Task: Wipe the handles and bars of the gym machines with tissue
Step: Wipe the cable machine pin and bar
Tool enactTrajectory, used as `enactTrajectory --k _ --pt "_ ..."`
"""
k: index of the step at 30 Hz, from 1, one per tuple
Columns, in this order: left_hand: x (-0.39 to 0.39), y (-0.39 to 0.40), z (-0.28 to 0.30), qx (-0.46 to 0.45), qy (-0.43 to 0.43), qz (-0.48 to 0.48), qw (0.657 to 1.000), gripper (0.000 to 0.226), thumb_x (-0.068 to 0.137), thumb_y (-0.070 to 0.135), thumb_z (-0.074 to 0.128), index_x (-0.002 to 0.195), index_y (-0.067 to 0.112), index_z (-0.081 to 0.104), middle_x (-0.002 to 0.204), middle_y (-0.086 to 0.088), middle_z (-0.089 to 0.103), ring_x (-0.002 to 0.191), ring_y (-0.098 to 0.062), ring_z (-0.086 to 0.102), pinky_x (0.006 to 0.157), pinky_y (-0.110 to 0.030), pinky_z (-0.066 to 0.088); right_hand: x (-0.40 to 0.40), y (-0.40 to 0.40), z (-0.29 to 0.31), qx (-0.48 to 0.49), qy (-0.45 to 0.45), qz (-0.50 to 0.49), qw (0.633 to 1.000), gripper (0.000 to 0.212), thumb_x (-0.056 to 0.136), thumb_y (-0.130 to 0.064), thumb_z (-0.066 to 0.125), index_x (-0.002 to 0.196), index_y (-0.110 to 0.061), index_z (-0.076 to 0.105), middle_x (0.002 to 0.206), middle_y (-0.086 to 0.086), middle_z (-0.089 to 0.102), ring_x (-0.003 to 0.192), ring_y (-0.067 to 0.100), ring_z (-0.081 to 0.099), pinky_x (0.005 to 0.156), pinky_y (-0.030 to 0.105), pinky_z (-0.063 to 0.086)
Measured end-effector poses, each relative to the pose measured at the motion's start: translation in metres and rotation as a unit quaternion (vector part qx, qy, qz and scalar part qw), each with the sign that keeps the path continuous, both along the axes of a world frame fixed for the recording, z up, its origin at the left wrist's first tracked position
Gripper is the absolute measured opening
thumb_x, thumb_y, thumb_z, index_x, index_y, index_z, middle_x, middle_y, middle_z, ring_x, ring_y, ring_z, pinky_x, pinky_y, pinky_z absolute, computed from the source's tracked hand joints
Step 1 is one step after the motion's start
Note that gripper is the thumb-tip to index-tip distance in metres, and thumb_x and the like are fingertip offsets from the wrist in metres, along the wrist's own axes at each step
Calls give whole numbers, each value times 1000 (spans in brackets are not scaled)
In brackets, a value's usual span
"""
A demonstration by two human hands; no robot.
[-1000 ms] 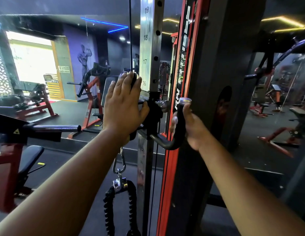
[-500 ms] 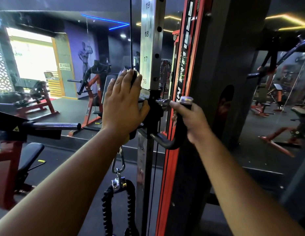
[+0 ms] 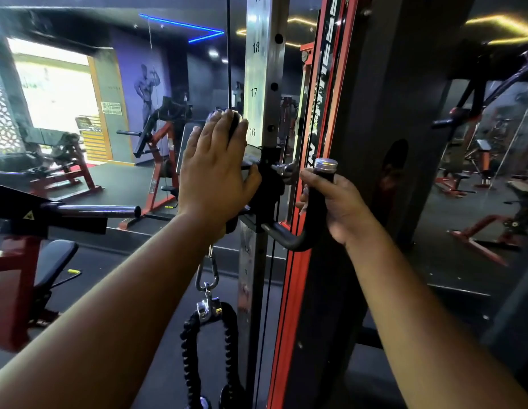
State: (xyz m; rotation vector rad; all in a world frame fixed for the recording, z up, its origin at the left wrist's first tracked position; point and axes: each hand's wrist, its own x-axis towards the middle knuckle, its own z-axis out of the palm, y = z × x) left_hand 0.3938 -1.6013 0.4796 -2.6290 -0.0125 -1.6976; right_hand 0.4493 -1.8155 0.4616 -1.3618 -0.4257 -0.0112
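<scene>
I face a cable machine with a steel numbered upright (image 3: 264,69) and a black pulley carriage (image 3: 267,184). My left hand (image 3: 212,175) lies flat with straight fingers against the carriage's left side, fingertips over a black knob (image 3: 234,119). My right hand (image 3: 336,208) grips the black curved handle (image 3: 286,234) on the carriage's right, just below its chrome end cap (image 3: 325,165). A sliver of white shows under the right hand's fingers; I cannot tell whether it is tissue.
A carabiner (image 3: 207,273) and black rope attachment (image 3: 209,349) hang below the carriage. The red-and-black weight-stack column (image 3: 360,143) stands right behind it. A steel bar (image 3: 100,211) juts in from the left above a padded bench (image 3: 54,261). Other red machines stand across the floor.
My right hand has closed round the curved handle and slid slightly on it. The left hand stays flat on the carriage, barely shifted.
</scene>
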Motion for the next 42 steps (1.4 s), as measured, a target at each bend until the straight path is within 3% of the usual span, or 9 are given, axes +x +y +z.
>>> enactTrajectory --k 6,8,14,18,25,28,31,36,42 --pt "-2 0 1 -1 5 -1 1000 73 93 54 44 155 14 40 162 -14 37 152 -33 29 126 -50 19 -13 19 -64 17 -27 -100 994 44 85 -35 82 121 -21 62 110 -12 71 103 1 67 89 22 51" --pt "-3 -1 1 -2 7 -5 1000 74 93 55 40 155 14 40 162 -14 37 153 -33 28 126 -50 19 -18 21 -80 0 -3 -100 995 32 84 -34 82 107 -22 62 91 -15 71 84 -7 67 86 18 52" --pt "-3 -1 1 -5 6 -6 1000 75 93 57 37 155 14 41 162 -14 37 152 -33 29 126 -50 19 2 4 -36 40 3 -19 999 72 73 -47 86 128 -12 55 94 0 65 81 19 63 76 34 53" --pt "-2 0 0 -1 5 0 1000 74 94 56 40 155 14 41 162 -13 37 152 -33 29 126 -50 20 -5 14 -81 -11 -22 -94 995 56 77 -48 83 114 -15 59 98 3 68 88 18 67 81 28 51" --pt "-1 4 0 -1 -1 -7 1000 70 94 49 49 154 13 42 162 -13 38 151 -32 30 125 -50 22 10 -5 -11 -68 -29 55 996 47 83 -31 82 121 -14 58 84 -11 71 79 13 67 72 33 53" --pt "-1 3 0 -3 -5 -8 1000 70 94 49 49 154 13 43 161 -14 39 151 -33 31 125 -51 23 15 -8 14 25 -73 73 994 49 87 -24 77 123 -7 49 84 -3 71 78 18 64 72 35 55" --pt "-1 4 0 -2 -10 -12 1000 70 93 48 50 153 12 44 160 -14 39 150 -33 32 125 -51 23 21 -8 -15 25 -57 115 991 54 74 -46 86 108 -14 59 85 -1 64 75 16 61 74 33 55" --pt "-2 10 0 0 -11 -14 1000 70 93 48 51 153 13 44 160 -13 40 150 -32 31 125 -50 23 32 -13 -63 -91 -30 184 978 52 69 -60 86 80 -14 63 74 5 59 73 22 61 107 63 46" --pt "-2 8 0 -4 -10 -13 1000 70 93 48 50 154 13 44 160 -13 40 150 -32 32 125 -50 22 18 7 4 54 -100 8 993 39 86 -42 77 106 -15 60 76 -5 62 64 12 57 62 28 51"
